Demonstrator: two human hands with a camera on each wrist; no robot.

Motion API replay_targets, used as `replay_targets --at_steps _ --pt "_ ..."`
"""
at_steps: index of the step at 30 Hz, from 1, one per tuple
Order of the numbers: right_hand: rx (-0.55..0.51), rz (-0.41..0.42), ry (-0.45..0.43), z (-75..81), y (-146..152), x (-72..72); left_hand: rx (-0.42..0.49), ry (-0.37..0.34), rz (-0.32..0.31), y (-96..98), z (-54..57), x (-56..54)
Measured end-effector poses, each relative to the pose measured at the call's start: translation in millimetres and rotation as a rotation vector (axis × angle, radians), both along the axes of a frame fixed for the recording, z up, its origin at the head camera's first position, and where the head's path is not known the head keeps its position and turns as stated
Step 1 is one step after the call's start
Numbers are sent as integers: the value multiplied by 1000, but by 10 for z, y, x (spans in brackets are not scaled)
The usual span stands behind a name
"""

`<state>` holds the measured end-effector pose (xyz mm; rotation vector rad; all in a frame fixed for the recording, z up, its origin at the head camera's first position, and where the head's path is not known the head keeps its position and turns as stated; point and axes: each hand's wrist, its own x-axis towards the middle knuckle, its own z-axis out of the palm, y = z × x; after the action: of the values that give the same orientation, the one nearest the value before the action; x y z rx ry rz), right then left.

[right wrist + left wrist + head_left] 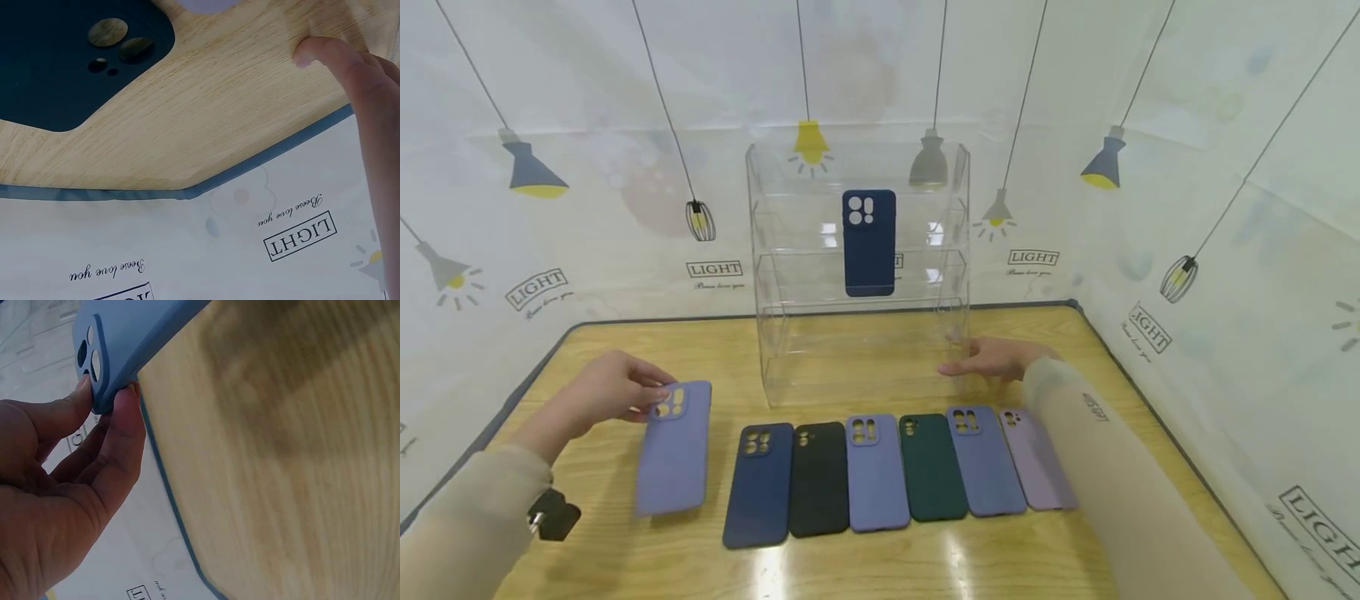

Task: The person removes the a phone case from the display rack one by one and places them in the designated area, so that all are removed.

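Observation:
My left hand (617, 387) pinches a lavender phone case (676, 458) by its top corner, beside the camera cutouts. The case hangs tilted over the left of the table; in the left wrist view, thumb and fingers grip the same case (134, 331). At the lower right side of a clear tiered display rack (865, 367), my right hand (996, 358) holds the side panel, the thumb reaching across its front. Part of that grip is hidden. A navy phone case (870, 250) stands upright in the rack, cutouts at the top.
In front of the rack lies a row of phone cases: navy (758, 492), black (820, 483), lavender (877, 479), dark green (934, 471), another lavender (988, 467) and light purple (1037, 467). The right forearm passes over the row's right end. Printed white sheeting (625, 275) borders the wooden table.

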<state>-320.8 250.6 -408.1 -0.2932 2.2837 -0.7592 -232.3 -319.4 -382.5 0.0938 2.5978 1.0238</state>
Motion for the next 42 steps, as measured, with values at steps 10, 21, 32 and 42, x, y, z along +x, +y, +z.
replay_targets --at_steps 10,21,32,42 --pt "3 -21 -11 -34 -1 -30 17 -108 -8 98 -398 115" --pt "-15 -21 -17 -36 4 -10 -16 -90 -34 204 -448 108" --pt "-11 -31 -10 -38 10 -7 -61 -6 -104 292 -51 -69" --pt "10 -25 -12 -58 24 -28 -58 66 -185 784 709 -349"
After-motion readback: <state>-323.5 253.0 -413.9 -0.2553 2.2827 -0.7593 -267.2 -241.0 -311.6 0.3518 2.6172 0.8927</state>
